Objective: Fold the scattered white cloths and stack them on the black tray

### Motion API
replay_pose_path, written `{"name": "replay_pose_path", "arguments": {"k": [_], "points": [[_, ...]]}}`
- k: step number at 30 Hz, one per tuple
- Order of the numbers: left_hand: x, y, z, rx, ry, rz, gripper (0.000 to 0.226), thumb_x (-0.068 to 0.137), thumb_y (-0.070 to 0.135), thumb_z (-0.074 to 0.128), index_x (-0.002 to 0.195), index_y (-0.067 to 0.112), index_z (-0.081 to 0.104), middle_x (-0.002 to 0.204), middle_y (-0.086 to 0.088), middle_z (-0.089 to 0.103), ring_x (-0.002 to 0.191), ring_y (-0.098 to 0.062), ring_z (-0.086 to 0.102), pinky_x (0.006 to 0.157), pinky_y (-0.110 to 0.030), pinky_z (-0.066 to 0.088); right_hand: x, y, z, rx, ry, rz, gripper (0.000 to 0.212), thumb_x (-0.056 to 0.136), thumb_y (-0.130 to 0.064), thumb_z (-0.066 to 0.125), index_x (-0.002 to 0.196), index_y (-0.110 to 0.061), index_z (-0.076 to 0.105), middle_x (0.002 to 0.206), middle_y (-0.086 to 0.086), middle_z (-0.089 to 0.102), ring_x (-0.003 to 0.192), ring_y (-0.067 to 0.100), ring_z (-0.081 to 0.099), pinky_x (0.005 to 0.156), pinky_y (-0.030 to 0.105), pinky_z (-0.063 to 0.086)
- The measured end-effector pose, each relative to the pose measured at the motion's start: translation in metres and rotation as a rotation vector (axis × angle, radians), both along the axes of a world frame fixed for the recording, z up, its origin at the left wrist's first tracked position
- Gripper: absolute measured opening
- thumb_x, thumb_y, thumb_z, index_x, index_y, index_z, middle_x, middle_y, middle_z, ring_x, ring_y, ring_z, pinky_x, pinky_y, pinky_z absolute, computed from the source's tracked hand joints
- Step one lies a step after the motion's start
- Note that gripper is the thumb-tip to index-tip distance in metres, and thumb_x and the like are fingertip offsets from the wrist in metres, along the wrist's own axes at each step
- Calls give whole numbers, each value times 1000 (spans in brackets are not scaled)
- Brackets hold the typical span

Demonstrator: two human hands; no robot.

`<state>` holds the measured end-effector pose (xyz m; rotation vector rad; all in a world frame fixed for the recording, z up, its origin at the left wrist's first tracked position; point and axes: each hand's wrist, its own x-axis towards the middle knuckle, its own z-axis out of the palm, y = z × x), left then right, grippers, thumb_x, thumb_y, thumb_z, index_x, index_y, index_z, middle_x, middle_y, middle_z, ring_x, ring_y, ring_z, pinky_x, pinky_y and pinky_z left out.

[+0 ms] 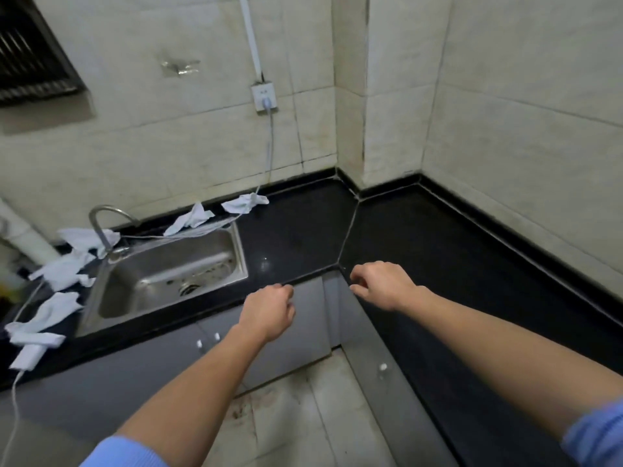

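Head view: no fold looks started. The cloths (pixel 64 269) lie crumpled on the desk (pixel 438 251) around the sink (pixel 241 251), from its 1 o'clock round to its 8 o'clock, and no tray is in view. The left hand (pixel 269 310) and right hand (pixel 381 284) hover at the desk's near edge, fingers (pixel 358 276) loosely curled and holding nothing, well apart from every cloth.

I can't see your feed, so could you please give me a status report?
Empty, loosely curled: left hand, right hand. Unfolded white cloths scattered around sink. No black tray in view. Loose cable runs among back cloths.
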<state>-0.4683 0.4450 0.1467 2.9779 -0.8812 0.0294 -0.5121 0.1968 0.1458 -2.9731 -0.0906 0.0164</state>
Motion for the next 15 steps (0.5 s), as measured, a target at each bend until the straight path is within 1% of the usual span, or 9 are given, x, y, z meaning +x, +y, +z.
{"name": "replay_pose_path", "arguments": {"k": [4,8,12,14,15], "points": [[63,13,2,-46,17,77,22,88,32,47,100,18,58,101,-5,64,94,-29,61,72,-37,48,84,8,1,-7,18,62,31,93,-43,49,116,-25,58,112,1,64,102,24,60,79,38,49],[106,35,-5,-38,60,148,20,88,33,48,98,18,59,102,-6,65,94,-30,61,73,-38,49,152,24,-5,-4,75,127,30,92,-45,50,115,-26,58,110,0,64,101,24,60,77,36,48],[150,52,-10,-34,94,213,23,91,32,47,105,17,58,109,-7,65,101,-29,60,77,-37,46,210,39,-12,-14,107,166,30,92,-46,51,115,-27,58,107,-3,64,99,22,61,77,37,49],[193,65,-20,-39,103,243,26,92,31,48,112,18,58,113,-7,64,104,-30,59,80,-37,46,258,55,-25,-16,124,172,30,92,-46,51,115,-27,57,105,-4,63,97,21,61,76,36,49],[199,65,-20,-22,101,247,27,92,31,48,113,18,58,114,-7,64,105,-30,59,81,-37,46,263,56,-24,-22,136,185,31,93,-46,50,115,-26,57,105,-4,62,97,21,60,74,36,49]]}}
